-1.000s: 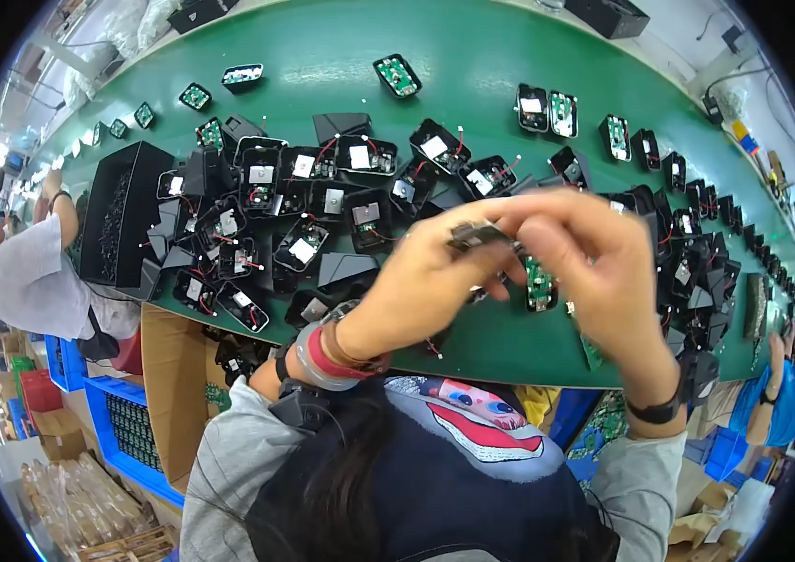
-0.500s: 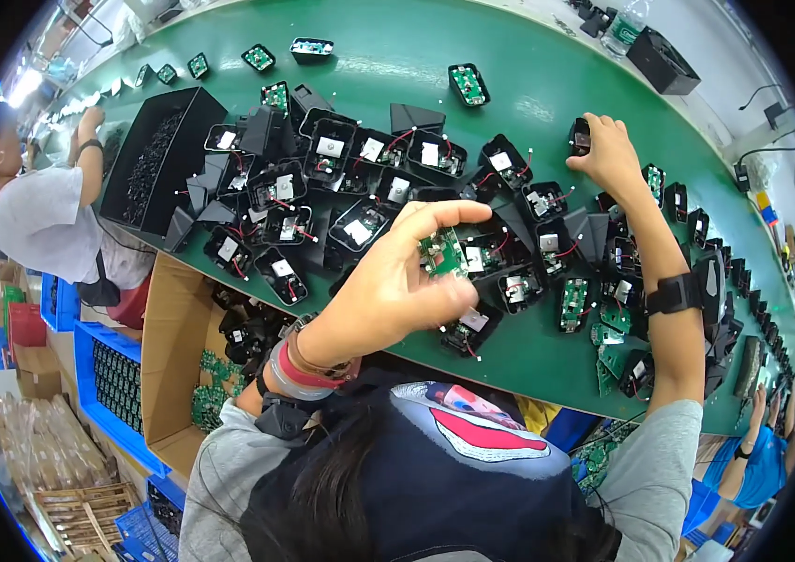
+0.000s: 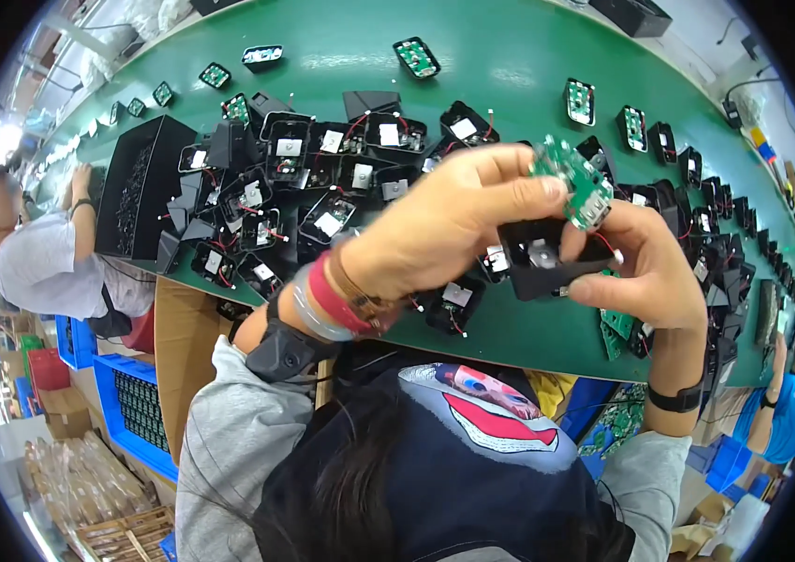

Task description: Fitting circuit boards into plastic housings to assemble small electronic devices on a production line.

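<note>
My left hand pinches a green circuit board by its edge, with small metal ports along one side. Just below the board, my right hand grips an open black plastic housing. A metal-coloured part shows inside the housing, and a red wire with a white plug comes out by my right fingers. Board and housing are close together, the board tilted above the opening. My fingers hide part of both. Many similar open black housings lie heaped beside my left hand.
Housings with green boards stand spaced along the far side of the green table. A black bin of small dark parts stands left, near a co-worker. A cardboard box and blue crates sit below the table's edge.
My right hand has left a housing at the far right of the table, come back and taken hold of another one. My left hand has moved right with the circuit board. The view has shifted.
</note>
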`<state>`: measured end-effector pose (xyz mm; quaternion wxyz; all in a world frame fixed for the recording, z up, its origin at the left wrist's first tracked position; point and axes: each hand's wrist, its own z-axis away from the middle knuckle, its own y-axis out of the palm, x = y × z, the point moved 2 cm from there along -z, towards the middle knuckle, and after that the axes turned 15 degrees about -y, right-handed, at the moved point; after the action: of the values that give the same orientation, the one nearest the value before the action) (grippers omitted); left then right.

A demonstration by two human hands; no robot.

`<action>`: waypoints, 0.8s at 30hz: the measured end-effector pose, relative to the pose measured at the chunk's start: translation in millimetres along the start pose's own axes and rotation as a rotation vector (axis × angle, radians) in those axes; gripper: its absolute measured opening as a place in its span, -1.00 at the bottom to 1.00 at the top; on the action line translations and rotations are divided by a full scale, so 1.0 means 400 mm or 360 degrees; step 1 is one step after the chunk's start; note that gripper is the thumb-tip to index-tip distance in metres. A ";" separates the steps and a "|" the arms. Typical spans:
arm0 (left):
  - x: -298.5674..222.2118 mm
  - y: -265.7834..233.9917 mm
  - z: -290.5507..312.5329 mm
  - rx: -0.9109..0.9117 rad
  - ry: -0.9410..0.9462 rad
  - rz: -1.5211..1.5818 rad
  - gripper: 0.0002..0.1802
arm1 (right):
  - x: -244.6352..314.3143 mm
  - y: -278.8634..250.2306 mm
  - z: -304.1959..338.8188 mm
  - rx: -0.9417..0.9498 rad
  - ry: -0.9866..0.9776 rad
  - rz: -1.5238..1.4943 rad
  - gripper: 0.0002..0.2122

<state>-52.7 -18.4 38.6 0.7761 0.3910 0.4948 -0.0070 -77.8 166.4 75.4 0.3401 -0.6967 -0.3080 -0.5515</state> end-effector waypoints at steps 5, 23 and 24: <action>0.073 0.041 -0.033 0.0060 -0.0164 0.0360 -0.67 | -0.053 0.017 0.065 -0.0380 -0.0193 -0.0150 -0.64; 0.115 0.034 -0.034 -0.0262 -0.0031 0.0183 -0.66 | -0.133 0.088 0.084 -0.0905 -0.0473 -0.0247 -0.78; 0.111 0.033 -0.031 -0.0262 -0.0033 0.0188 -0.66 | -0.136 0.089 0.083 -0.0905 -0.0468 -0.0248 -0.78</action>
<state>-34.4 15.2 9.7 0.8097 0.3541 0.4619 0.0754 -41.5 169.7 12.2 0.0407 -0.8102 -0.2398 -0.5332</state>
